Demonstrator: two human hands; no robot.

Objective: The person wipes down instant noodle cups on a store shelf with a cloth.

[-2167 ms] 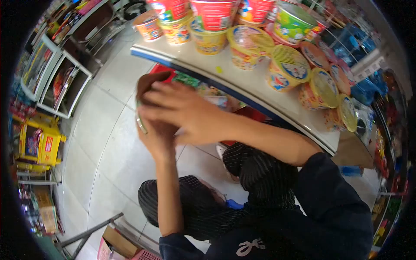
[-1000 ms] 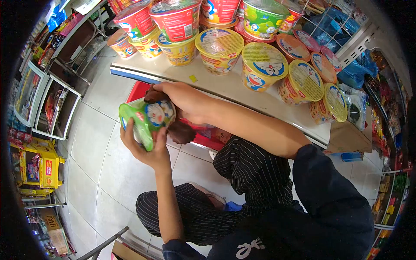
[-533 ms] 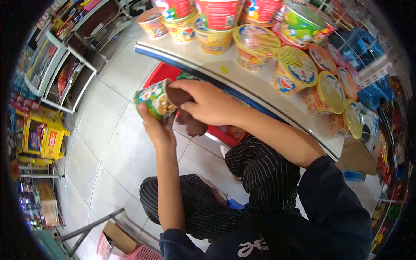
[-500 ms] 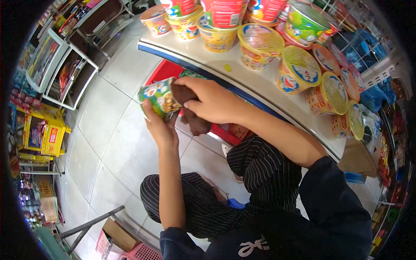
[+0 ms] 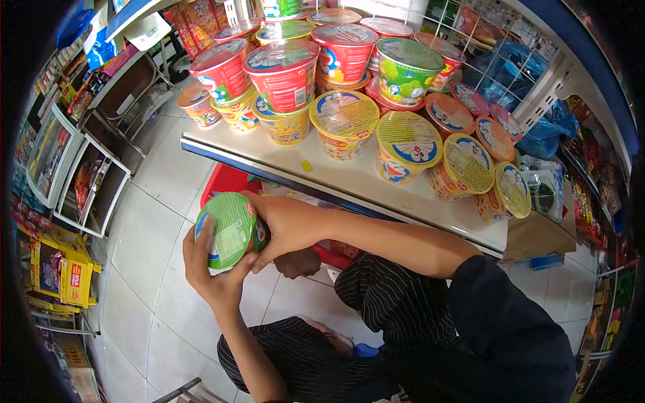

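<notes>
A noodle cup with a green lid [image 5: 232, 232] is held in front of the shelf, its lid tilted up towards me. My left hand [image 5: 213, 272] is closed around its left and lower side, fingers over the lid's edge. Against the cup's right side, my right hand [image 5: 289, 225] is closed on a brown cloth [image 5: 299, 263], which hangs below the palm. Part of the cloth is hidden by that hand.
Stacked noodle cups with yellow lids [image 5: 344, 114], red cups [image 5: 282, 74] and a green cup [image 5: 408, 70] stand on the white shelf [image 5: 248, 144]. Under it is a red basket [image 5: 218, 180]. A yellow rack [image 5: 64, 269] stands at left on the tiled floor [image 5: 134, 282].
The cup has turned so its green lid faces me rather than its printed side. My right hand has shifted along its side with the cloth. The view has tilted up, showing more shelf.
</notes>
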